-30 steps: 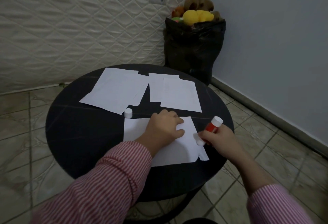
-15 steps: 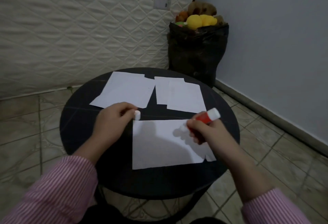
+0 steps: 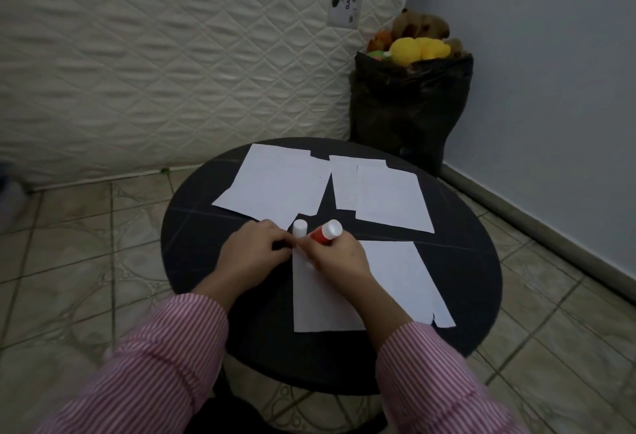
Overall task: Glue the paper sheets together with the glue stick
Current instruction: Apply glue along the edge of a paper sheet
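Dim room: quilted mattress (image 3: 172, 55) stood against blue-grey wall (image 3: 550, 55); tiled floor (image 3: 69, 261); round black table (image 3: 206, 248); black bag (image 3: 406, 113) in corner.

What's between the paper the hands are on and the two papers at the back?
In the head view, mostly bare black table, plus the white cap and the glue stick's top end.

Since a second ago, the left hand (image 3: 253, 254) leaves the near sheet (image 3: 395, 282) and picks up the white cap (image 3: 299, 228). The right hand (image 3: 339, 256) carries the glue stick (image 3: 325, 232) from the sheet's right edge to its far left corner, beside the cap, where both hands meet.
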